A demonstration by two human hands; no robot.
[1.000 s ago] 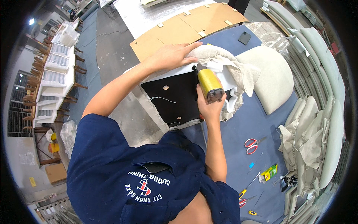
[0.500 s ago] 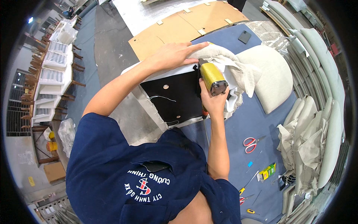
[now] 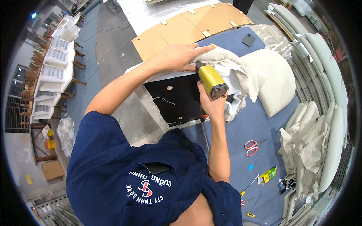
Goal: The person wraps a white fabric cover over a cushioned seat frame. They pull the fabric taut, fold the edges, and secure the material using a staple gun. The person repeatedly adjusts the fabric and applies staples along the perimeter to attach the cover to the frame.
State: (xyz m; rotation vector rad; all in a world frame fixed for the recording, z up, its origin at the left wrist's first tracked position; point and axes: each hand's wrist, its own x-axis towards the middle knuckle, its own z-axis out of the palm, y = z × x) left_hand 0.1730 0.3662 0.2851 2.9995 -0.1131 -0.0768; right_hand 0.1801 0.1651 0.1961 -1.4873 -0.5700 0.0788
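My right hand [image 3: 211, 106] grips a yellow pneumatic staple gun [image 3: 212, 80], its nose against the top edge of a black panel [image 3: 177, 98]. My left hand [image 3: 177, 57] lies flat, pressing beige fabric [image 3: 226, 62] down over that panel's edge, just left of the gun. White lining shows under the fabric. A loose thread lies on the black panel. The panel rests on a blue-covered workbench [image 3: 241, 132].
A cream cushion [image 3: 275, 81] lies right of the fabric. Red-handled scissors [image 3: 253, 145], a yellow-green box [image 3: 268, 175] and small tools lie on the bench. Brown board panels [image 3: 188, 28] sit behind. Folded covers [image 3: 305, 147] and stacked cushions lie right; chair frames [image 3: 52, 71] stand left.
The gun and my right hand have shifted a little left along the panel's edge, closer to my left hand, which stays pressing the fabric.
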